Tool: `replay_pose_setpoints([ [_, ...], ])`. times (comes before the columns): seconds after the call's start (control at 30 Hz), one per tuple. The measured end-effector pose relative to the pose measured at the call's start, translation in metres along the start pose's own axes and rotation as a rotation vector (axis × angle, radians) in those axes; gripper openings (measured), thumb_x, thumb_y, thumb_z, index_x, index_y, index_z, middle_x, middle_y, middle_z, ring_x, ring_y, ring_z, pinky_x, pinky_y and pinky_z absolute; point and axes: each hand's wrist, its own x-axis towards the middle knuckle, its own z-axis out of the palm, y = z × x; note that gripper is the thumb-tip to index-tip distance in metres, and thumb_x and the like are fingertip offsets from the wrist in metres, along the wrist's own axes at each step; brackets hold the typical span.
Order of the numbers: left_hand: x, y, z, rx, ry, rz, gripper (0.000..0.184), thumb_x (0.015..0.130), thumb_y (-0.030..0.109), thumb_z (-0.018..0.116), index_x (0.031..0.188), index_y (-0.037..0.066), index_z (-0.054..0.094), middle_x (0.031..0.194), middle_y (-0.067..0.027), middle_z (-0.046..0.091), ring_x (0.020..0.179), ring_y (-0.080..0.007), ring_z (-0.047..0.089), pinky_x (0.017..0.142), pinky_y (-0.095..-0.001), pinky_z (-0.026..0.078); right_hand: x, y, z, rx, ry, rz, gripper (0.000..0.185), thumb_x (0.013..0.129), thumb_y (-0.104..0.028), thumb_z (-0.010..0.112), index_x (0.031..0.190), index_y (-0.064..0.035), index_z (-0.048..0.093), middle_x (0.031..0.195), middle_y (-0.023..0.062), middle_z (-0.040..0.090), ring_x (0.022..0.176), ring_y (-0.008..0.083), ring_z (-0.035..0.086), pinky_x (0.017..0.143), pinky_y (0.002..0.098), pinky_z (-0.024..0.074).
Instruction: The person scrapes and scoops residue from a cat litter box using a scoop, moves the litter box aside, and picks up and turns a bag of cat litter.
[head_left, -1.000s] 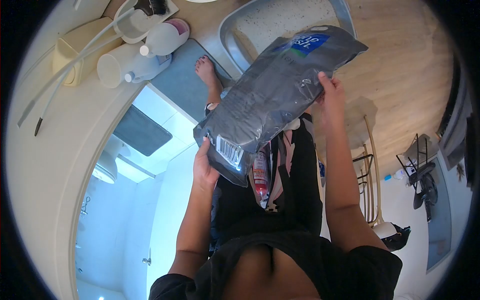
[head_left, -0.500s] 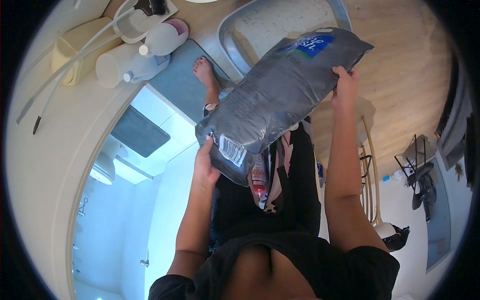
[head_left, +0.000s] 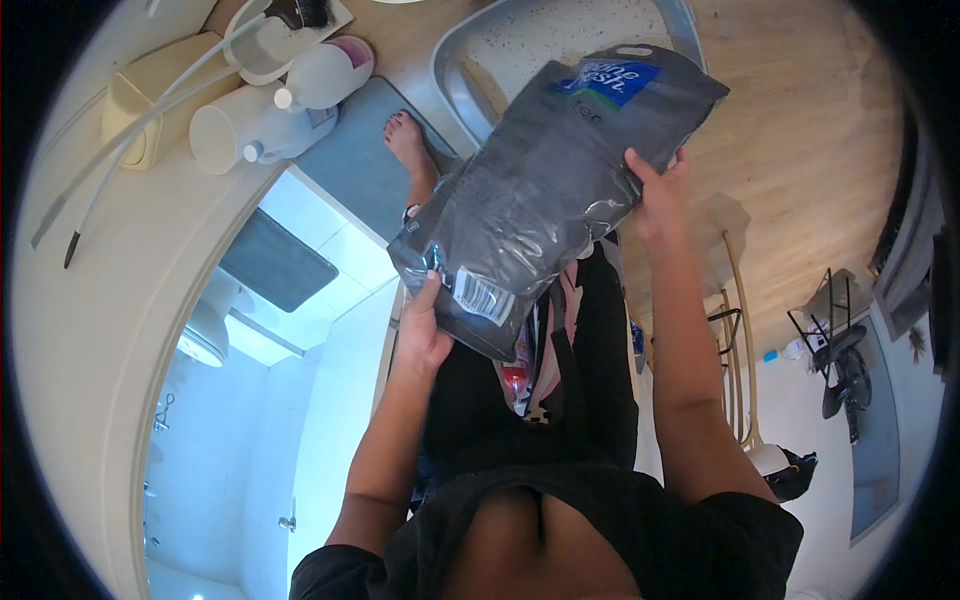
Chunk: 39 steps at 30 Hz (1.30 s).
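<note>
A large, wrinkled grey plastic bag [head_left: 540,185] with a blue brand label and a white barcode is held slantwise in front of my body. My left hand [head_left: 422,328] is closed on its lower left end, thumb on top beside the barcode. My right hand [head_left: 660,197] grips the right edge, thumb on the front and fingers behind. A slot-shaped handle hole shows at the bag's far end. Beyond that end lies a grey-rimmed tray [head_left: 452,75] with specks scattered inside, partly hidden by the bag. What the bag contains is not visible.
White jugs [head_left: 330,75], a cream bin [head_left: 150,110] and a brush [head_left: 312,12] stand at the upper left. A grey mat [head_left: 350,165] lies beneath my foot. An open doorway is at left. A wooden-framed rack [head_left: 735,340] is at right.
The bag has shifted slightly left and tilted more steeply. My right hand has moved left and a little down with it. More of the tray's inside shows.
</note>
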Motion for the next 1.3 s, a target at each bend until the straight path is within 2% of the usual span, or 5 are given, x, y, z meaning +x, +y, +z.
replay_pose_setpoints([
  [0.27,-0.003,0.007,0.005,-0.25,-0.263,-0.109,0.078,0.084,0.065,0.021,0.124,0.0,0.04,0.121,-0.0128,0.051,0.112,-0.0263,0.048,0.096,-0.0416,0.037,0.024,0.012,-0.044,0.069,-0.05,-0.044,0.066,0.076,0.006,0.056,0.13,-0.0114,0.023,0.121,0.0123,0.042,0.109,0.0266,0.046,0.088,0.0414,0.0434],
  [0.43,0.033,0.013,0.004,-0.175,-0.2,-0.046,0.082,0.083,0.067,0.023,0.123,-0.003,0.039,0.121,-0.0149,0.051,0.111,-0.0283,0.048,0.096,-0.0417,0.036,0.03,0.012,-0.058,0.133,-0.122,0.058,0.066,0.075,0.008,0.055,0.13,-0.0125,0.024,0.122,0.0112,0.042,0.11,0.0262,0.046,0.089,0.0412,0.0426],
  [0.67,0.047,0.043,0.025,0.01,-0.014,-0.066,0.048,0.089,0.039,0.045,0.111,-0.004,0.047,0.101,-0.0131,0.06,0.091,-0.0242,0.059,0.083,-0.0364,0.047,0.03,0.016,-0.068,0.118,-0.099,0.088,0.05,0.08,0.005,0.054,0.121,-0.0127,0.031,0.111,0.0091,0.047,0.101,0.0242,0.051,0.082,0.0399,0.0485],
  [0.87,0.083,0.047,-0.016,0.055,0.099,-0.009,0.028,0.087,0.011,0.04,0.108,-0.007,0.044,0.107,-0.0176,0.053,0.097,-0.0267,0.054,0.086,-0.0416,0.043,0.032,0.014,-0.073,0.094,-0.101,0.078,0.058,0.078,0.006,0.056,0.125,-0.012,0.029,0.118,0.0095,0.045,0.106,0.0246,0.048,0.088,0.0401,0.0438],
  [1.3,0.101,0.057,-0.046,0.204,0.102,0.073,0.024,0.082,0.003,0.04,0.105,0.003,0.048,0.103,-0.0122,0.055,0.095,-0.0285,0.054,0.089,-0.0468,0.041,0.026,-0.008,-0.083,-0.055,-0.149,0.028,0.056,0.077,0.001,0.059,0.125,-0.0073,0.032,0.118,0.0093,0.047,0.107,0.0209,0.048,0.09,0.0358,0.0419],
])
